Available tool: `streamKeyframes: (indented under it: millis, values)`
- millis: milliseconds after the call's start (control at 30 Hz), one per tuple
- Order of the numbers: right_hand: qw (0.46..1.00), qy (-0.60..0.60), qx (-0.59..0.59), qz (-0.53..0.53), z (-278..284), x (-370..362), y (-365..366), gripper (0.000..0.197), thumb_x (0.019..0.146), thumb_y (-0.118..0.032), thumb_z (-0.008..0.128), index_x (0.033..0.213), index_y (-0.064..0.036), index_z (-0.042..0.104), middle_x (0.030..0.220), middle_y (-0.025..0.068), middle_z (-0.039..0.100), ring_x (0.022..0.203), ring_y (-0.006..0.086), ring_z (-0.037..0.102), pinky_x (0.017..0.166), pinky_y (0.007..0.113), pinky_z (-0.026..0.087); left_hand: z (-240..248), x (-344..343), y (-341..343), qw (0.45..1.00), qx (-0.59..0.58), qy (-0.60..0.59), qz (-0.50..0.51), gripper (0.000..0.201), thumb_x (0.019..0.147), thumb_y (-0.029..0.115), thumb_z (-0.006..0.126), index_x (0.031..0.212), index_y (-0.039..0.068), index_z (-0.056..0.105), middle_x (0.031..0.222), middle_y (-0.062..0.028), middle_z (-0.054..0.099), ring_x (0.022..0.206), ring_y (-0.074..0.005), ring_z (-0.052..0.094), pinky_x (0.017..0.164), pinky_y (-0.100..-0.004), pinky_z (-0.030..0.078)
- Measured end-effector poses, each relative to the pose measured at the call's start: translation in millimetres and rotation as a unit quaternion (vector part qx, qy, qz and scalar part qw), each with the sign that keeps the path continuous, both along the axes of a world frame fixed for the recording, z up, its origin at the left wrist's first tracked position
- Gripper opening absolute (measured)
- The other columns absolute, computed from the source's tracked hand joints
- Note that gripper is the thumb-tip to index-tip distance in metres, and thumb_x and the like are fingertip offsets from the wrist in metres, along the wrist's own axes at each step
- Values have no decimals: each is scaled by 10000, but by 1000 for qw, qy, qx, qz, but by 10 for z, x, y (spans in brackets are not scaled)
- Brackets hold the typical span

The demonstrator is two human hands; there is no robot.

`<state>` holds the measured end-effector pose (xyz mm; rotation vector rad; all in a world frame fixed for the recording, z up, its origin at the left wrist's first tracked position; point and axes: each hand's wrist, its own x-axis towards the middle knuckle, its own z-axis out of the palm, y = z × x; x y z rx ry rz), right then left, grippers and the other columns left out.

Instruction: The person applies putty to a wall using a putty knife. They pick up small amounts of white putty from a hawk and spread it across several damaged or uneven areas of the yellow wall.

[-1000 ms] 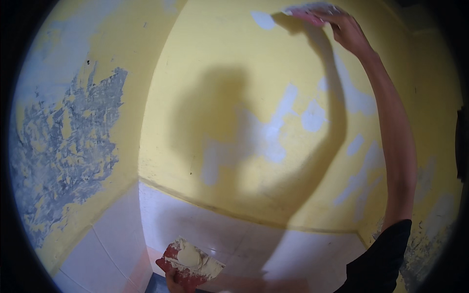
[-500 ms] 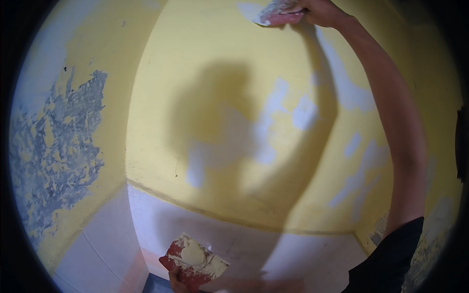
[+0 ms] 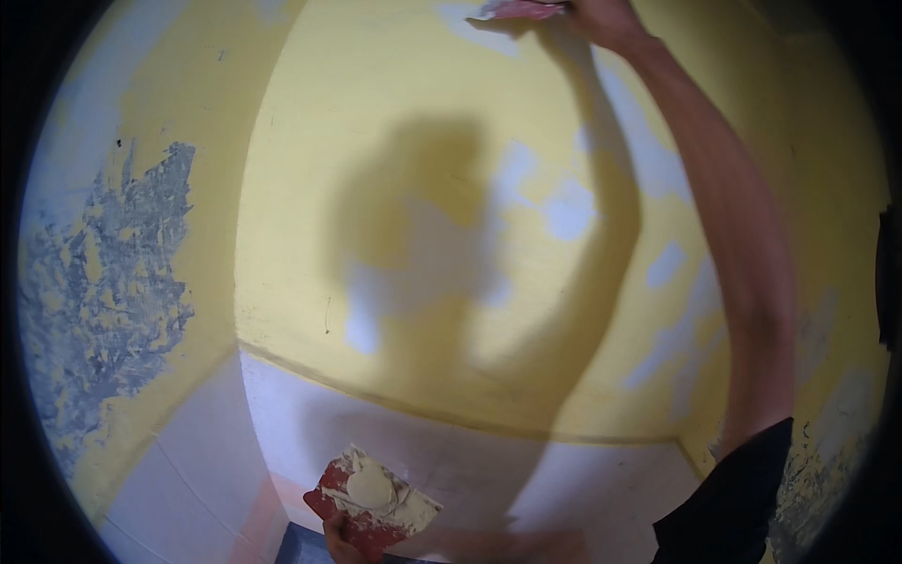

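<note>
High on the yellow wall [image 3: 310,179], my right hand [image 3: 606,21] grips a putty knife [image 3: 520,9] with a reddish-pink part and a pale, smeared blade. The knife lies close to the wall beside a whitish patch [image 3: 484,36]; the frame's upper edge cuts off part of the hand. Low in the view, my left hand [image 3: 338,536] holds a red putty board [image 3: 376,540] by its left edge, with the fingers partly hidden. A round mound of cream putty [image 3: 372,489] sits on the board, with more smeared around it.
Whitish patches [image 3: 570,209] dot the wall ahead, where my shadow [image 3: 437,141] falls. On the left wall a large rough grey area [image 3: 132,273] shows. A ledge line [image 3: 404,409] divides the yellow from the pale lower wall [image 3: 601,479]. Another rough patch [image 3: 813,479] is at lower right.
My right hand and the putty knife have moved up and slightly left, partly out of the frame. The view has shifted a little. My left hand and the board stay almost in place.
</note>
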<state>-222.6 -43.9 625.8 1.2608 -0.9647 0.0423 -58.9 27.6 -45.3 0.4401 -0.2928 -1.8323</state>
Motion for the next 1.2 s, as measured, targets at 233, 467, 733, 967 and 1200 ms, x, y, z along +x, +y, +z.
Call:
streamKeyframes:
  millis: [233, 467, 733, 967, 1200]
  values:
    - [991, 73, -59, -96, -342, -985, -35, 309, 903, -276, 550, 1178, -245, 688, 1255, -6, 643, 1197, 214, 576, 1197, 550, 141, -314, -111, -172, 1000, -30, -8, 3, 454, 981, 336, 455, 1304, 16, 440, 1216, -168, 575, 1013, -328, 632, 835, -448, 565]
    - [996, 21, -59, -60, -496, -709, 771, 298, 882, -137, 568, 1124, -225, 717, 1184, 30, 679, 1151, 203, 603, 1160, 513, 282, -125, -2, -200, 997, -35, -59, -39, 472, 990, 320, 394, 1325, -10, 431, 1233, -189, 579, 1048, -356, 622, 877, -490, 548]
    - [997, -16, -60, 46, -295, 224, -609, 235, 831, -236, 626, 1029, -262, 750, 1052, 84, 715, 1024, 267, 662, 1108, 484, 361, -91, 6, -121, 998, -24, -50, 3, 480, 989, 313, 388, 1340, -13, 416, 1236, -182, 579, 1076, -350, 612, 858, -474, 554]
    - [999, 31, -3, -15, -63, -286, -216, 209, 831, -221, 627, 994, -243, 756, 1035, 74, 713, 1036, 274, 650, 1136, 486, 324, -82, 77, -136, 999, 20, -9, -50, 539, 933, 434, 468, 1307, 47, 472, 1194, -166, 593, 1008, -338, 618, 794, -477, 547]
    - [973, -34, -31, -228, -45, 263, 785, 333, 811, -74, 553, 1048, -214, 740, 948, 104, 726, 953, 296, 679, 911, 452, 512, -282, 135, -312, 995, 49, 4, -88, 563, 927, 456, 463, 1318, 52, 473, 1235, -173, 568, 1036, -364, 595, 848, -508, 510]
